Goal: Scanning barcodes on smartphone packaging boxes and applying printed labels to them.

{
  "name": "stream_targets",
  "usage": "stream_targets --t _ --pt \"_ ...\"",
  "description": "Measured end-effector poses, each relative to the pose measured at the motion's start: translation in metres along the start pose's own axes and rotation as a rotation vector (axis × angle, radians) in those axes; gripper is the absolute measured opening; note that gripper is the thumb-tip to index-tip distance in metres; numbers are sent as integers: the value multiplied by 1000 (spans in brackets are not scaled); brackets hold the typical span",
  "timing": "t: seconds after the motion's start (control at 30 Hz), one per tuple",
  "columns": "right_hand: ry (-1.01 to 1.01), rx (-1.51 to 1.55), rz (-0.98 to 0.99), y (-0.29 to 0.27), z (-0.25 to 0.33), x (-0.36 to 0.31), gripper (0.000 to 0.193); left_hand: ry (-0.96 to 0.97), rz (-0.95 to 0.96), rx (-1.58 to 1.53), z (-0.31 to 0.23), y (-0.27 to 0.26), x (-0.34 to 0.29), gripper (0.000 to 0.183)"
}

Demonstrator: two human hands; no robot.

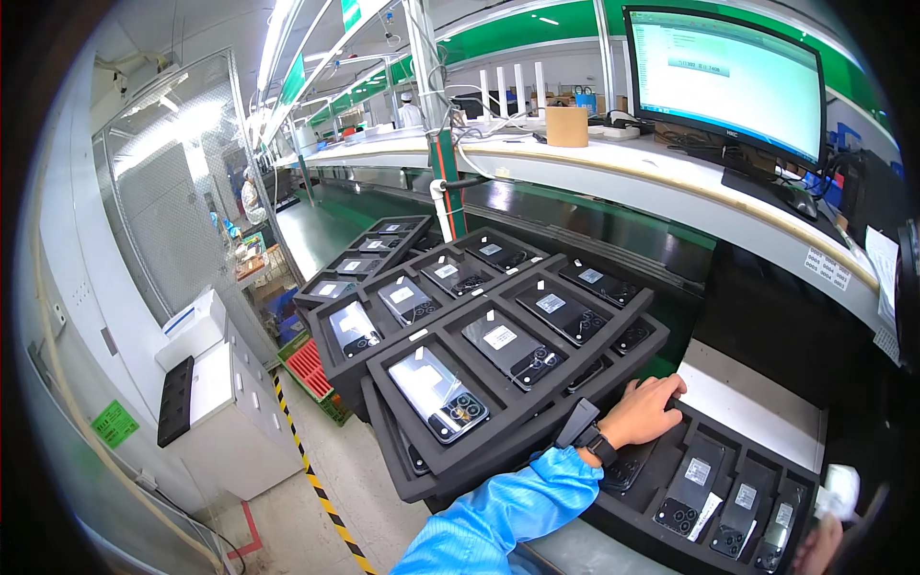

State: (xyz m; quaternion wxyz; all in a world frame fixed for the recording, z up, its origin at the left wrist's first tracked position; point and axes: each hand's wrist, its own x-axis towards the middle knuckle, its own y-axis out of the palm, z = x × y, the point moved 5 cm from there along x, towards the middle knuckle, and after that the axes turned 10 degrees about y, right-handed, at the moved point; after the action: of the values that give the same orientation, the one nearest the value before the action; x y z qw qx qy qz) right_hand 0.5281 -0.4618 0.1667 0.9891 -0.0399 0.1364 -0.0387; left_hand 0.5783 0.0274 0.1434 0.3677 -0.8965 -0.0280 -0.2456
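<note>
My left hand (644, 412), with a blue sleeve and a black wrist strap, has its fingers curled over the far left corner of a black foam tray (661, 458). Several dark smartphones lie in its slots, one a phone (690, 489) with a white label and a strip of paper. Part of another phone (625, 470) shows below my wrist. At the lower right edge, my right hand (821, 548) is blurred and partly cut off. Its fingers close on a white, crumpled-looking thing (840, 491) beside the tray's right side.
Left of my forearm, stacked black foam trays (422, 335) hold several labelled phones and sit askew. A monitor (728, 86) and a brown tape roll (566, 126) stand on the shelf (613, 172) above. A white cabinet (230, 422) and a red crate (309, 369) are at left.
</note>
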Motion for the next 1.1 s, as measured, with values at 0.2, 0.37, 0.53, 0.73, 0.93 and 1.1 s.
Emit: stream_targets --t 0.2,0.37,0.53,0.73,0.93,1.1 --pt "169 -773 766 248 36 -8 22 -4 -57 -79 13 4 1 47" --pt "213 -951 955 337 29 -33 23 13 -51 -77 15 4 1 50" --pt "183 -994 949 342 22 -38 24 0 -28 -48 11 5 0 51" --pt "-76 -645 593 274 30 -32 25 77 23 314 -13 1 -6 62" --pt "-582 -653 -169 115 22 -51 25 178 -5 201 -19 -14 -2 56" --pt "-336 -646 -497 26 -30 -89 43 -20 -110 23 -43 -39 -86 67"
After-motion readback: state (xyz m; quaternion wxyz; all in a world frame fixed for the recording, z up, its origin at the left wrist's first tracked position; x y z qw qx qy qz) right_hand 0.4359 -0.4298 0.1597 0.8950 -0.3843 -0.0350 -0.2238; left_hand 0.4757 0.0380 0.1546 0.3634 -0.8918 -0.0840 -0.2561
